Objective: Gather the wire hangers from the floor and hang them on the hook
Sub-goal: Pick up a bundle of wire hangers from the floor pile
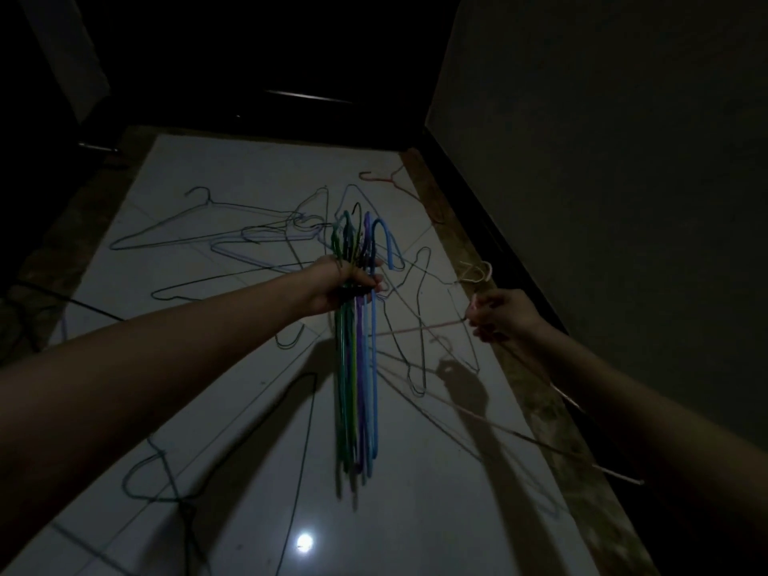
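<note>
We hold a bundle of thin coloured wire hangers (pixel 357 326) — green, yellow, purple and blue — upright over the middle of the pale tiled floor (pixel 415 513), their hooks bunched together at the top and their long bodies hanging down below the fist. Our left hand (pixel 345 291) is clenched around the necks of this bundle. Our right hand (pixel 496 315), out near the right edge of the floor, is closed on a pale pink wire hanger (pixel 478 274) lifted clear of the tiles, its hook just above the fingers and its wire trailing back toward us.

The gathering looks roughly half done. Well apart from the bundle, many dark wire hangers (pixel 199 226) lie scattered and overlapping toward the far edge and the left side, a reddish hanger (pixel 384 178) sits at the far right corner, and a dark green hanger (pixel 153 480) lies near the near left edge. The hook we must hang them on is nowhere in view — the room beyond the floor is too dark to read, so that step is clearly not yet begun.
</note>
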Motion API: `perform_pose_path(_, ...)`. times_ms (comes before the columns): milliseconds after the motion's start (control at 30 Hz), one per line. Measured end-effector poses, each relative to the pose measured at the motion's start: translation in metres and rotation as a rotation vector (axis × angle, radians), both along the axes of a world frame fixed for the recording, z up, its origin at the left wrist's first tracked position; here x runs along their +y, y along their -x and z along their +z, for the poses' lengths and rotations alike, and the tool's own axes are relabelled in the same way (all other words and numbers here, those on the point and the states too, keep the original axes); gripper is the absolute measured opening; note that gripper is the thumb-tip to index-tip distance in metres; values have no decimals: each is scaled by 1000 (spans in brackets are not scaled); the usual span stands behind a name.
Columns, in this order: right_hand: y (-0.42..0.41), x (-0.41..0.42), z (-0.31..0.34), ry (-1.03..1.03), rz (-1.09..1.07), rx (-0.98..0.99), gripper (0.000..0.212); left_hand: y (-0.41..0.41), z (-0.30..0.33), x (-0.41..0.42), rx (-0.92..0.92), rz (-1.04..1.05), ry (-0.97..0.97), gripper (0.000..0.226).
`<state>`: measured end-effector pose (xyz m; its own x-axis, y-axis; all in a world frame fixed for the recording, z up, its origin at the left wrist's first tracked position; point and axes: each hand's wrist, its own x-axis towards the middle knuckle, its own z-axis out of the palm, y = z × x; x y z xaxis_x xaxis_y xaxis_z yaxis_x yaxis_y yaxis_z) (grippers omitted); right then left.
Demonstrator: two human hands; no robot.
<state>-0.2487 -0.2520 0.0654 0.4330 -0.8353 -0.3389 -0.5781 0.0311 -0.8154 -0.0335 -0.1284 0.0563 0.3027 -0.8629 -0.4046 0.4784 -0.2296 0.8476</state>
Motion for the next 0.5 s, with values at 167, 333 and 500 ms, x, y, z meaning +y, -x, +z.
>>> perform_pose_path(167,-29,19,22,-16,28,-114,11,-12,2,7,-29,29,-20,34)
perform_pose_path(333,-66,43,29,-2,11,-224,16,-15,5,13,37,70,-41,33)
perform_pose_path(500,-92,60,16,88,-12,-257,19,-9,15,21,7,49,-133,18)
